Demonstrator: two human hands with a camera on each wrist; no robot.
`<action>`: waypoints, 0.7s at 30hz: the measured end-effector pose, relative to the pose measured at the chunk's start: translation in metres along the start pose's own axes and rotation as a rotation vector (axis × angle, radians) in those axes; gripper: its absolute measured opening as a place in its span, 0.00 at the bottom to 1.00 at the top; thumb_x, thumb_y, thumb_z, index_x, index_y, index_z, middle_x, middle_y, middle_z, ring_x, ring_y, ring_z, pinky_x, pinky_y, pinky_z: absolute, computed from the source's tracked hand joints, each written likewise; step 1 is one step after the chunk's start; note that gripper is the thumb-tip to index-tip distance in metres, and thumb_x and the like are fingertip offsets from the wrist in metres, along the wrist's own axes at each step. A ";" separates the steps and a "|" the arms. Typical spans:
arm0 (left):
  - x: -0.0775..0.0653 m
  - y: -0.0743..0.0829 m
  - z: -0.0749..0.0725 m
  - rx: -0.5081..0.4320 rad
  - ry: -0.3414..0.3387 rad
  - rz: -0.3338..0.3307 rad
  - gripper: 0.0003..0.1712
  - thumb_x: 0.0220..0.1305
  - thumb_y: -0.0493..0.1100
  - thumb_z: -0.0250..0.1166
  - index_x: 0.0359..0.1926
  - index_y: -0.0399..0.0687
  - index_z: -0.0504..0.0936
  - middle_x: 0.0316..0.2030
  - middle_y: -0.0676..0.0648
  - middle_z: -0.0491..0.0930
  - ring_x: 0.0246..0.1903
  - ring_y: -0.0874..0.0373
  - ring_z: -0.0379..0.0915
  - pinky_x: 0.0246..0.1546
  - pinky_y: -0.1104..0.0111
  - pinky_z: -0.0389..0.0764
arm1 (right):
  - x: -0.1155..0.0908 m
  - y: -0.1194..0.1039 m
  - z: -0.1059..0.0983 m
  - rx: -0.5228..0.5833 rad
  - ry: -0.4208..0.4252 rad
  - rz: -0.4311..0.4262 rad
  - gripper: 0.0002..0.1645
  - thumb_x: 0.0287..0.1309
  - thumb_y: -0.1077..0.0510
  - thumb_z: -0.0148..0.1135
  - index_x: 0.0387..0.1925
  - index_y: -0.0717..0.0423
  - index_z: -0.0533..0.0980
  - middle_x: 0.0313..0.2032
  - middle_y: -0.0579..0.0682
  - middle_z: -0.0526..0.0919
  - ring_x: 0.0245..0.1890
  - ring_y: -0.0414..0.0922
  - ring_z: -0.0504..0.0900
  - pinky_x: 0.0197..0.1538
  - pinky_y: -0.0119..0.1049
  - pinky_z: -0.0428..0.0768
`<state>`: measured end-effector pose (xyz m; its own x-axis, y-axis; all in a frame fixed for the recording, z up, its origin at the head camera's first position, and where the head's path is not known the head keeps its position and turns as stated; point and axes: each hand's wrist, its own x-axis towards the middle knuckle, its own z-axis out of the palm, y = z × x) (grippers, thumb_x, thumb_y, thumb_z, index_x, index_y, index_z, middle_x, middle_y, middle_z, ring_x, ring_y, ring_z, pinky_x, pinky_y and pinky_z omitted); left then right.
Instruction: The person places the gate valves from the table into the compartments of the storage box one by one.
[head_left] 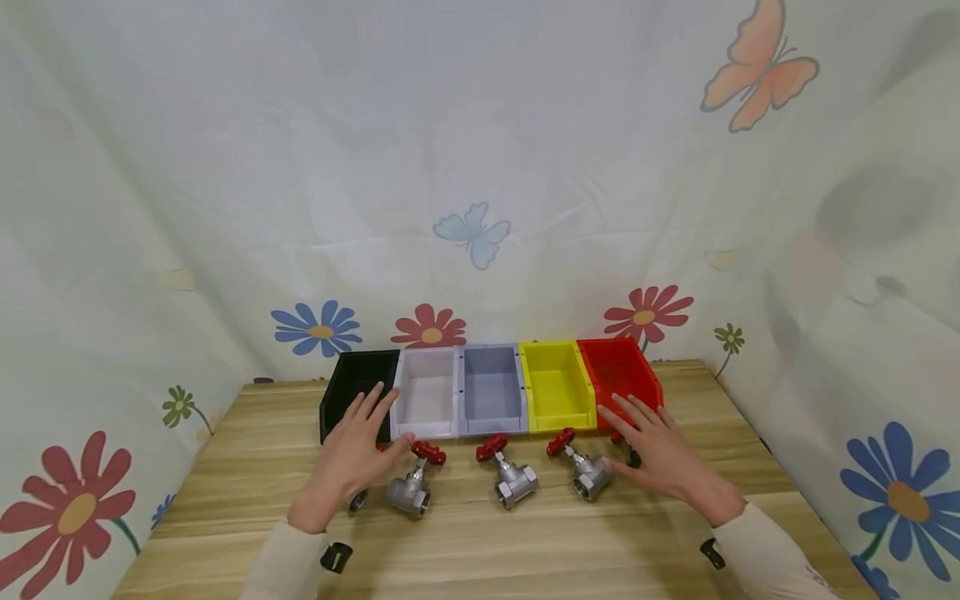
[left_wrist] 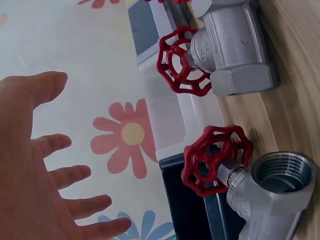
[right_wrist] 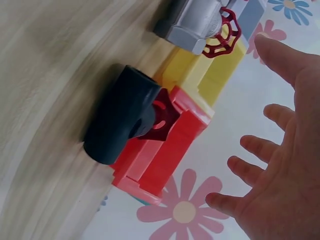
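Taking the middle valve (head_left: 516, 486) as the clock's centre, a person's left hand (head_left: 351, 458) is at nine o'clock, fingers spread wide and holding nothing, above the leftmost valve (left_wrist: 274, 220); the black bin (head_left: 356, 379) is at ten. Also at nine, nearer, lies a second valve (head_left: 408, 493). The white bin (head_left: 427, 396) is towards eleven, the grey bin (head_left: 492, 392) at twelve, the yellow bin (head_left: 557, 387) at one. A fourth valve (head_left: 590, 478) is at three, then the right hand (head_left: 663, 458), likewise spread and empty, above a dark valve (right_wrist: 117, 117); the red bin (head_left: 618, 367) is towards two.

All five valves rest on the surface (head_left: 517, 554). The silvery ones look heavy, rigid and smooth, perhaps slippery; their bodies seem surer holds than the handwheels.

The wrist views reveal the leftmost valve's threaded mouth and the dark valve's tubular body, largely hidden from the head view.
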<state>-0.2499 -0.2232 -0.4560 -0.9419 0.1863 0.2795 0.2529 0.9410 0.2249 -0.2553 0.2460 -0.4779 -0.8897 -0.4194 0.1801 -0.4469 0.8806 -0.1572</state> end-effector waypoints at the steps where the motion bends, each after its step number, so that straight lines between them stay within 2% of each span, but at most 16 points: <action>1: -0.001 -0.002 -0.001 -0.005 0.001 -0.004 0.46 0.63 0.66 0.61 0.76 0.56 0.58 0.76 0.40 0.55 0.72 0.34 0.52 0.63 0.36 0.64 | 0.000 0.001 0.001 -0.006 0.004 -0.007 0.54 0.50 0.37 0.71 0.75 0.41 0.58 0.75 0.55 0.58 0.73 0.60 0.56 0.67 0.71 0.55; 9: 0.003 -0.021 -0.007 -0.032 0.013 -0.026 0.45 0.64 0.63 0.61 0.75 0.53 0.57 0.75 0.38 0.56 0.72 0.32 0.52 0.61 0.33 0.64 | -0.004 0.010 0.003 -0.031 -0.001 -0.008 0.55 0.46 0.41 0.76 0.74 0.44 0.60 0.74 0.58 0.59 0.72 0.62 0.57 0.66 0.70 0.60; 15: 0.005 -0.035 -0.010 -0.074 -0.037 -0.085 0.46 0.65 0.65 0.58 0.77 0.53 0.54 0.76 0.37 0.51 0.73 0.32 0.49 0.60 0.32 0.63 | -0.006 0.017 0.005 -0.023 -0.027 0.005 0.55 0.45 0.41 0.76 0.74 0.42 0.60 0.74 0.57 0.60 0.72 0.62 0.58 0.65 0.69 0.62; 21: 0.006 -0.051 -0.008 -0.086 -0.066 -0.131 0.47 0.66 0.64 0.58 0.77 0.51 0.52 0.76 0.35 0.49 0.72 0.31 0.51 0.57 0.32 0.66 | -0.009 0.022 0.008 -0.033 -0.061 0.011 0.56 0.44 0.42 0.77 0.74 0.41 0.60 0.74 0.58 0.60 0.71 0.62 0.61 0.64 0.67 0.66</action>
<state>-0.2663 -0.2723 -0.4585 -0.9798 0.0844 0.1811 0.1422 0.9314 0.3351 -0.2581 0.2672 -0.4911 -0.8989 -0.4219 0.1185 -0.4351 0.8914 -0.1267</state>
